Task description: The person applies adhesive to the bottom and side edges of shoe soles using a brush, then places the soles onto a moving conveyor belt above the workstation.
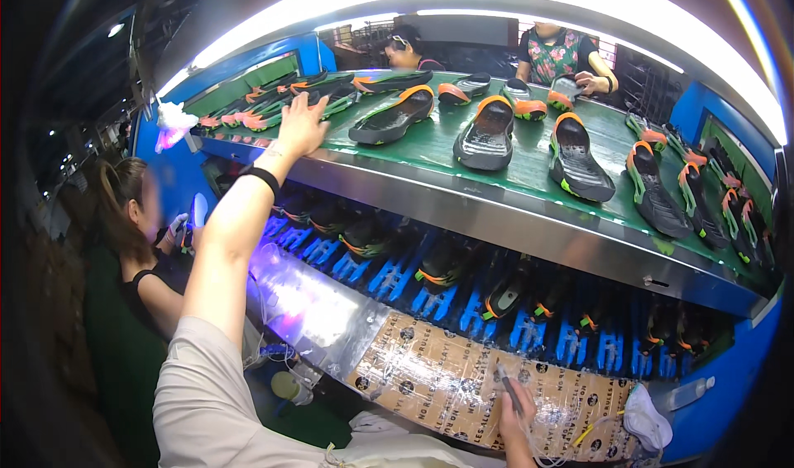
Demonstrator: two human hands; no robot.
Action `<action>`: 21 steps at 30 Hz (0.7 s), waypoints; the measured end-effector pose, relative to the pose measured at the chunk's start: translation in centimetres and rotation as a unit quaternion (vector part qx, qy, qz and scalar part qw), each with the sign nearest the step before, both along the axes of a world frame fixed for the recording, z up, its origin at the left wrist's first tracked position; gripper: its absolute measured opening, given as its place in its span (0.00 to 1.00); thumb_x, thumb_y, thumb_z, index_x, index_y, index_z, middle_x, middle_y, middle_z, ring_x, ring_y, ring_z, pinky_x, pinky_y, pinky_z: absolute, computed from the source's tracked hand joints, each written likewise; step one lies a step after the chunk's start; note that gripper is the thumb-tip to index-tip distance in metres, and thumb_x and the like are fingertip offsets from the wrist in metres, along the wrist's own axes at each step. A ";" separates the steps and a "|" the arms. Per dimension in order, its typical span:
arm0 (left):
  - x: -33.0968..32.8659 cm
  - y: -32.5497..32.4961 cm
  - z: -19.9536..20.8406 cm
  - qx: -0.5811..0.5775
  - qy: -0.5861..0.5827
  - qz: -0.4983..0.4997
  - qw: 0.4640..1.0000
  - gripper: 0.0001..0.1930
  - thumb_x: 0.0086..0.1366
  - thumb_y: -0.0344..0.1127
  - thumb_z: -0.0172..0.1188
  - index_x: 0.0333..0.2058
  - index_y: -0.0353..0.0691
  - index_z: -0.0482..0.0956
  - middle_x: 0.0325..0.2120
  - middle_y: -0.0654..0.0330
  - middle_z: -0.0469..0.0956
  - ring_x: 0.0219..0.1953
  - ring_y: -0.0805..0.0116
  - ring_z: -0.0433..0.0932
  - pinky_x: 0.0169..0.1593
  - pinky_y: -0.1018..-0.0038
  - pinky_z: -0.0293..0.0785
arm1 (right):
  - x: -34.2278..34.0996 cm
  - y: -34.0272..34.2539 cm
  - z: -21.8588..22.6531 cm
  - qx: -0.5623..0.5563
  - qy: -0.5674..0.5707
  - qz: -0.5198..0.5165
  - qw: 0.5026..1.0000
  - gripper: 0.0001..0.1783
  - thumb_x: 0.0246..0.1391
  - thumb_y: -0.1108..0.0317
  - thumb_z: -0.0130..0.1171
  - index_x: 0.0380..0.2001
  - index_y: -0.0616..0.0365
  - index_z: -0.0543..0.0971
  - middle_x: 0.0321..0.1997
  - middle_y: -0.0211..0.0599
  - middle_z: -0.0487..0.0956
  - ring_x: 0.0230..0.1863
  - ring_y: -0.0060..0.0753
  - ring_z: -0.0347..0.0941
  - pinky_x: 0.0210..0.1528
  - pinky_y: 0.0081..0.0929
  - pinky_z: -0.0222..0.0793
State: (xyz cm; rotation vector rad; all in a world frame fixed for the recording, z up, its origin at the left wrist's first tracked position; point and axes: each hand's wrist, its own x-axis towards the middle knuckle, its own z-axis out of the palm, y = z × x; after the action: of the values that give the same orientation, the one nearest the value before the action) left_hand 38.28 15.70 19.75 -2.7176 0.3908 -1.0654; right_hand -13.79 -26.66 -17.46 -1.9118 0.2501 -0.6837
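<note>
My left arm reaches far up and forward, and my left hand (303,124) is over the near edge of the green conveyor belt (413,155). Its fingers are spread beside a group of black, orange and green shoe soles (263,117); whether they touch one I cannot tell. Low in the head view, my right hand (517,414) is closed around a slim dark pen-like tool (509,387), its pale tip pointing up. Below it is the cardboard-covered ledge (430,369). A large black sole with an orange rim (393,116) lies just right of my left hand.
More soles (579,160) are spread along the belt to the right. Underneath, shoes sit on a lower row of blue racks (389,279). A white mask-like item (647,418) and a clear bottle (691,393) are at right. Co-workers are at left and across the belt; one handles a sole (566,92).
</note>
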 end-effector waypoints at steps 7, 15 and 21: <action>2.6 5.4 2.6 0.103 0.115 0.036 0.987 0.34 0.69 0.33 0.60 0.74 0.55 0.70 0.58 0.50 0.81 0.66 0.49 0.77 0.69 0.46 0.70 | 0.6 0.3 0.1 -0.016 -0.005 0.004 1.000 0.18 0.62 0.73 0.65 0.54 0.68 0.86 0.45 0.49 0.86 0.45 0.42 0.84 0.52 0.35 0.78; -4.4 3.5 6.4 -0.330 0.073 -0.125 0.933 0.18 0.76 0.45 0.61 0.48 0.36 0.91 0.33 0.52 0.90 0.36 0.65 0.89 0.45 0.66 0.84 | 0.5 0.2 -0.2 -0.039 -0.029 0.015 0.999 0.18 0.61 0.74 0.66 0.54 0.66 0.86 0.41 0.46 0.84 0.40 0.42 0.81 0.46 0.34 0.76; -4.9 6.0 3.2 -0.208 0.202 0.032 0.956 0.30 0.67 0.53 0.68 0.50 0.25 0.86 0.42 0.37 0.88 0.46 0.46 0.89 0.51 0.59 0.83 | 0.6 0.3 -0.8 -0.043 -0.039 0.017 0.998 0.16 0.60 0.77 0.65 0.52 0.66 0.86 0.44 0.47 0.86 0.43 0.43 0.84 0.49 0.35 0.78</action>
State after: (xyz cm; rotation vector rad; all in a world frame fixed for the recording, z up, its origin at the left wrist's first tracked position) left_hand 33.33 21.72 22.92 -3.3056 0.1416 -0.6189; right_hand -13.20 -26.34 -18.25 -1.9606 0.1406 -0.7559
